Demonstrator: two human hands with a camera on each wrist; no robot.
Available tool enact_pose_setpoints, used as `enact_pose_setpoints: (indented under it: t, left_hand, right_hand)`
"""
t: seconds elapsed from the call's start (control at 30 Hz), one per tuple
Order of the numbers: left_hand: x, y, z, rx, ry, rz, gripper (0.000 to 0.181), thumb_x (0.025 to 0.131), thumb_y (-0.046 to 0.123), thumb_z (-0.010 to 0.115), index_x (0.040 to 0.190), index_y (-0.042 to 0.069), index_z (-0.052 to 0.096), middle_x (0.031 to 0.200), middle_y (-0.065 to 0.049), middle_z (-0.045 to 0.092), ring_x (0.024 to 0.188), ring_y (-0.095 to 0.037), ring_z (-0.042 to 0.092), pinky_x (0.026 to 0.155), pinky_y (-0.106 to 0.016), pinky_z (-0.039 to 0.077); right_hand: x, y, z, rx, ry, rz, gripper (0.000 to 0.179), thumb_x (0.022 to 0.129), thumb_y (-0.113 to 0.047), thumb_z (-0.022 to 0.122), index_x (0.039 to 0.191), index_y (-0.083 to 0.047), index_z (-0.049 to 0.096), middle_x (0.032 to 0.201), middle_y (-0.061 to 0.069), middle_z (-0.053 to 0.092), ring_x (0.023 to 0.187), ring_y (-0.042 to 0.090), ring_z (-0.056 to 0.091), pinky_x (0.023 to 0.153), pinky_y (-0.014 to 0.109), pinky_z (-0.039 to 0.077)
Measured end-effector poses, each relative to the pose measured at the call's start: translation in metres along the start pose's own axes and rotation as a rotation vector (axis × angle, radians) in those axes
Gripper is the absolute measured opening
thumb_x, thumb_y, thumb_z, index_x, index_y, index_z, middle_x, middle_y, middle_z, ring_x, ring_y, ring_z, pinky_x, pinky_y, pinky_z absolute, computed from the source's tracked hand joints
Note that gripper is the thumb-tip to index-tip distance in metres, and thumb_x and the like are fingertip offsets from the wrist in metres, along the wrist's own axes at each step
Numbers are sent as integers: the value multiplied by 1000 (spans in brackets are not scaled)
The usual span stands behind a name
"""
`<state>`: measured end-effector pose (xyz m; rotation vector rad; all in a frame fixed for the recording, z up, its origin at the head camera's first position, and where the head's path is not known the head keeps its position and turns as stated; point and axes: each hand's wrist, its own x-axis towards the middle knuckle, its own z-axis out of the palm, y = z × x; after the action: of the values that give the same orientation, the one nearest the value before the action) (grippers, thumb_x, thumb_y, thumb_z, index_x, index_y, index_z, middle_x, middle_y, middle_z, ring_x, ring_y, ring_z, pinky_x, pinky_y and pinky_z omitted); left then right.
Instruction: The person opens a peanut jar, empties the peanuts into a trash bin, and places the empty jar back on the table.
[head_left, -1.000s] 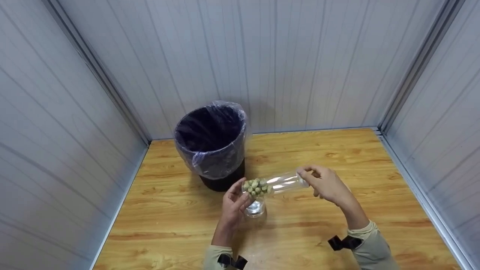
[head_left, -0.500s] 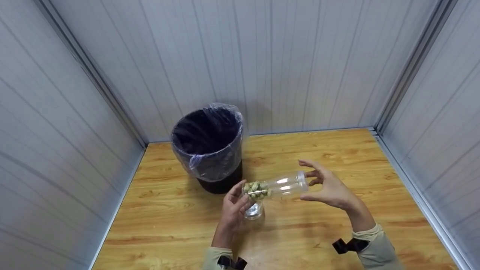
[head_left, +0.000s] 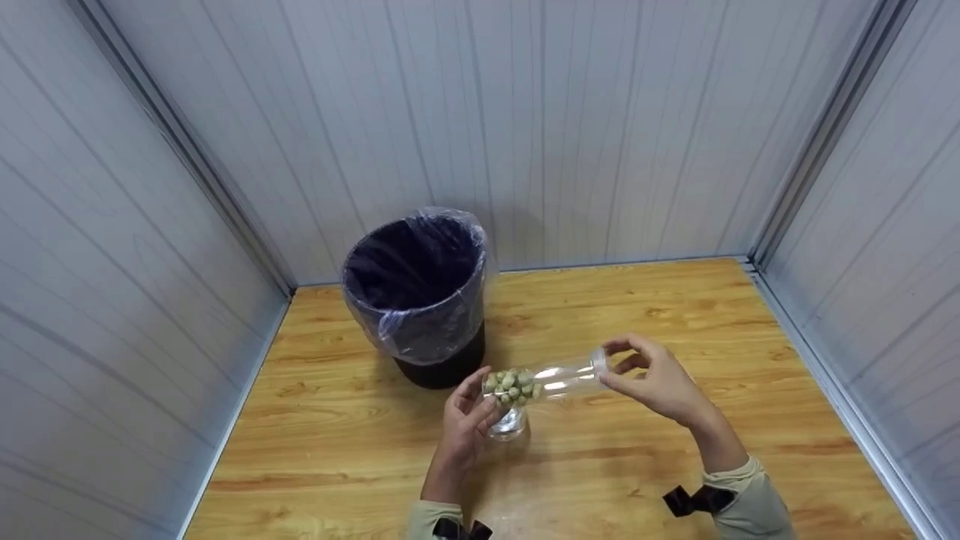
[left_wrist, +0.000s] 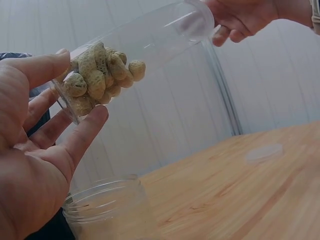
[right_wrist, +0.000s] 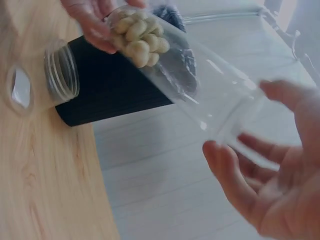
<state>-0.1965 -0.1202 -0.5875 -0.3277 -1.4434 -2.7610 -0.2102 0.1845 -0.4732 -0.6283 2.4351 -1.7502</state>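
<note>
A long clear jar (head_left: pixel 562 379) lies nearly level in the air between both hands. Unshelled peanuts (head_left: pixel 514 386) are gathered at its left end. My left hand (head_left: pixel 461 431) holds that base end between thumb and fingers. At the other end, the thumb and fingers of my right hand (head_left: pixel 660 386) grip the translucent lid (head_left: pixel 598 361) on the jar's mouth. Below the left hand a second clear jar (head_left: pixel 508 429) stands upright on the table. Its threaded mouth (left_wrist: pixel 105 197) is uncovered in the left wrist view.
A black bin (head_left: pixel 442 364) with a clear plastic liner (head_left: pixel 427 330) stands behind the left hand. A loose translucent lid (left_wrist: pixel 265 153) lies on the wooden table (head_left: pixel 337 420) in the left wrist view. Pale panel walls (head_left: pixel 600 135) enclose the back and sides.
My right hand held the lid end, opened its fingers wide away from it, and now grips the lid again. The left hand keeps its hold on the jar, which has dipped slightly.
</note>
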Motion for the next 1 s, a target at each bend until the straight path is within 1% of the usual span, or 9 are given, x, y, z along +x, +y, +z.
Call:
enact_pose_setpoints:
  t: [0.07, 0.17, 0.37, 0.47, 0.53, 0.63, 0.73, 0.87, 1.0]
  left_hand:
    - [-1, 0, 0, 0, 2, -7, 52, 90, -6, 57, 138, -11, 39, 132, -11, 51, 109, -24, 59, 84, -36, 55]
    - [-3, -1, 0, -19, 5, -19, 51, 90, -5, 58, 138, -10, 41, 129, -12, 52, 107, -23, 59, 84, -35, 56]
    - [-5, -1, 0, -44, -11, -11, 53, 91, -3, 59, 139, -11, 39, 124, -9, 54, 104, -21, 59, 82, -32, 56]
    - [-7, 0, -3, -47, -6, -8, 52, 91, -3, 59, 139, -10, 40, 125, -10, 54, 105, -22, 60, 83, -33, 56]
    - [-8, 0, -5, -44, -1, -8, 52, 91, -2, 60, 139, -9, 40, 127, -11, 53, 106, -23, 59, 85, -35, 55]
    - [-10, 0, -8, -52, 9, -11, 54, 91, -2, 59, 140, -11, 37, 129, -12, 51, 108, -25, 59, 87, -37, 55]
    - [-11, 1, -10, -53, 10, -16, 56, 92, -1, 59, 141, -12, 34, 126, -13, 51, 107, -25, 60, 86, -36, 55]
    - [-13, 0, -11, -59, -3, -17, 57, 93, 0, 59, 142, -13, 32, 125, -13, 53, 105, -25, 60, 86, -35, 55]
    - [-16, -2, -14, -83, -7, 1, 52, 93, -3, 57, 140, -10, 37, 124, -13, 52, 105, -26, 61, 86, -35, 55]
  right_hand:
    - [0, 4, -2, 42, -45, -75, 45, 86, -13, 75, 126, -5, 55, 118, 17, 55, 99, 33, 58, 75, 37, 57]
    - [-1, 7, -2, 67, -78, -162, 47, 84, -6, 75, 125, -3, 51, 119, 18, 54, 105, 33, 55, 82, 38, 55]
    - [-7, 11, -2, 92, -47, -289, 40, 82, 8, 72, 116, 3, 51, 126, 20, 50, 107, 28, 54, 85, 37, 52]
    - [-13, 17, -5, 84, 15, -266, 39, 82, 9, 72, 116, 3, 54, 124, 21, 52, 105, 29, 53, 83, 33, 51]
    - [-18, 24, -7, 29, 71, -212, 39, 82, 4, 74, 117, 0, 57, 121, 17, 55, 102, 29, 53, 82, 33, 51]
    - [-24, 39, -11, -124, 153, -115, 40, 82, -4, 77, 119, -8, 61, 116, 9, 59, 99, 25, 54, 80, 34, 51]
    - [-30, 57, -18, -301, 217, -51, 40, 81, -8, 79, 118, -10, 63, 112, 4, 58, 96, 22, 54, 77, 37, 51]
    - [-42, 83, -30, -441, 276, -39, 41, 78, -4, 80, 116, -6, 65, 110, 8, 59, 92, 25, 55, 74, 44, 51]
    - [-59, 110, -43, -533, 316, -57, 39, 73, 2, 81, 109, 1, 66, 107, 15, 61, 96, 36, 58, 77, 54, 49]
